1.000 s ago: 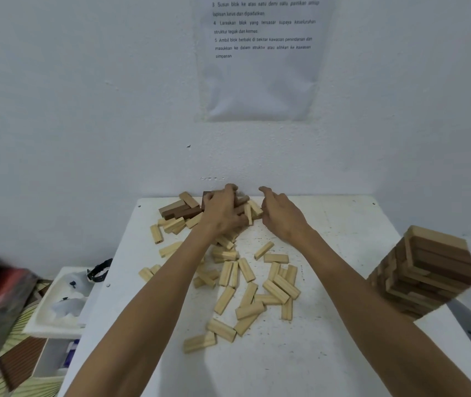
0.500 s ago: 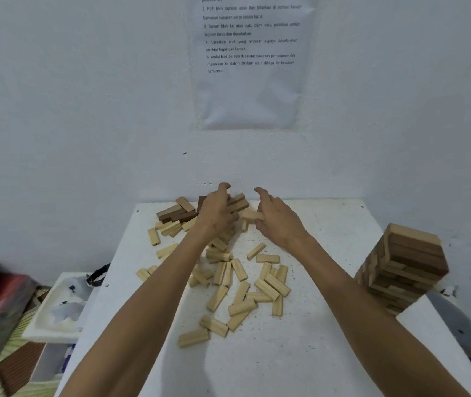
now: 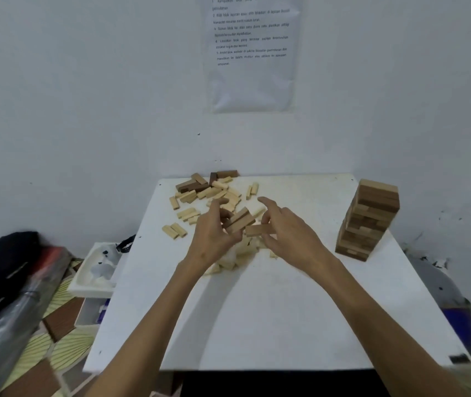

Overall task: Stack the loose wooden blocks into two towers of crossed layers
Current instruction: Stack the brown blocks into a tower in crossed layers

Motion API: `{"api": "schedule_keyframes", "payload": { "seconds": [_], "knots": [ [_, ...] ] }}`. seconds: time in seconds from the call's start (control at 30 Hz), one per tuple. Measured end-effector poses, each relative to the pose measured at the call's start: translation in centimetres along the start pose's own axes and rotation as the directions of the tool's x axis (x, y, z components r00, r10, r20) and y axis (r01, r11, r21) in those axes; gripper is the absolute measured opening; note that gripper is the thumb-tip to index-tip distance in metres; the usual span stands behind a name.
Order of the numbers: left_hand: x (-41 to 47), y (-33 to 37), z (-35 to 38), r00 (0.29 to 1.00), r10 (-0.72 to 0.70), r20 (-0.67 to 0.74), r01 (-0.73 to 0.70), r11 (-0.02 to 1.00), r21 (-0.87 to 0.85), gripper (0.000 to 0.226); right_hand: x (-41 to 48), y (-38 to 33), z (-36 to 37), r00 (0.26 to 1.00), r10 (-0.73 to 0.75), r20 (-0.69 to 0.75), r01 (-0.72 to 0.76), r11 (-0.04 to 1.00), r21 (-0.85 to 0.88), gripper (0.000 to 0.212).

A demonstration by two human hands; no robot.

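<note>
The left hand (image 3: 214, 239), fingers curled, grips a small bundle of brown blocks (image 3: 239, 220) above the middle of the white table (image 3: 257, 325). The right hand (image 3: 288, 234) pinches a single block (image 3: 257, 229) just beside that bundle, its forefinger raised. Beneath both hands lies a blurred heap of pale blocks (image 3: 237, 257). More loose blocks (image 3: 208, 191), pale and dark, are scattered over the table's far left part, near the wall. A built tower (image 3: 370, 219) of crossed layers stands at the table's right edge, well apart from the hands. A printed sheet (image 3: 252, 67) hangs on the wall above; a white tray (image 3: 91, 290) sits left of the table.
</note>
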State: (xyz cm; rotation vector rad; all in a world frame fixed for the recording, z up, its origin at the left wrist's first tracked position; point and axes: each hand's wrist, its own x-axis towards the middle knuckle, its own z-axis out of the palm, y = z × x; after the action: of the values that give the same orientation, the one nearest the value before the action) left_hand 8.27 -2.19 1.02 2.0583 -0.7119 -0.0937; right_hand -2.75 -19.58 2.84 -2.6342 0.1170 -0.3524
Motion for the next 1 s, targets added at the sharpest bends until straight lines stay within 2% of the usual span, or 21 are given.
{"api": "schedule_keyframes", "payload": {
  "seconds": [0.1,0.27,0.43,0.57,0.7,0.8,0.9,1.0],
  "knots": [
    [-4.6,0.1,0.6,0.999,-0.006,0.04,0.006,1.0,0.004,0.075,-4.4,-0.2,0.5,0.999,-0.007,0.047,0.006,1.0,0.029,0.073],
    [-10.1,-0.8,2.5,0.975,-0.09,0.203,0.084,0.996,0.035,0.082,-10.0,0.2,2.0,0.978,-0.028,0.207,0.017,0.998,0.058,0.082],
    [-11.8,-1.2,3.2,0.947,-0.103,0.303,0.084,0.994,0.075,0.081,-12.4,0.8,3.1,0.971,-0.023,0.237,0.01,0.999,0.054,0.079],
    [-11.6,-1.3,2.9,0.96,-0.07,0.27,0.045,0.994,0.099,0.06,-12.7,1.0,3.6,0.975,-0.021,0.22,0.012,0.999,0.044,0.075],
    [-11.0,-1.7,2.6,0.975,-0.055,0.214,0.025,0.99,0.14,0.051,-12.6,0.8,4.0,0.984,-0.039,0.173,0.036,0.999,0.023,0.072],
    [-10.7,-1.9,2.4,0.981,0.009,0.191,-0.047,0.98,0.194,0.05,-12.6,0.6,4.3,0.989,-0.053,0.141,0.056,0.998,-0.017,0.068],
    [-10.7,-2.5,2.2,0.984,0.073,0.163,-0.113,0.961,0.251,0.047,-12.5,0.6,4.5,0.993,0.011,0.117,0.001,0.995,-0.1,0.068],
    [-10.8,-3.0,2.0,0.989,0.077,0.126,-0.098,0.981,0.168,0.043,-12.2,0.6,4.3,0.988,0.098,0.12,-0.081,0.987,-0.139,0.069]
  ]
}}
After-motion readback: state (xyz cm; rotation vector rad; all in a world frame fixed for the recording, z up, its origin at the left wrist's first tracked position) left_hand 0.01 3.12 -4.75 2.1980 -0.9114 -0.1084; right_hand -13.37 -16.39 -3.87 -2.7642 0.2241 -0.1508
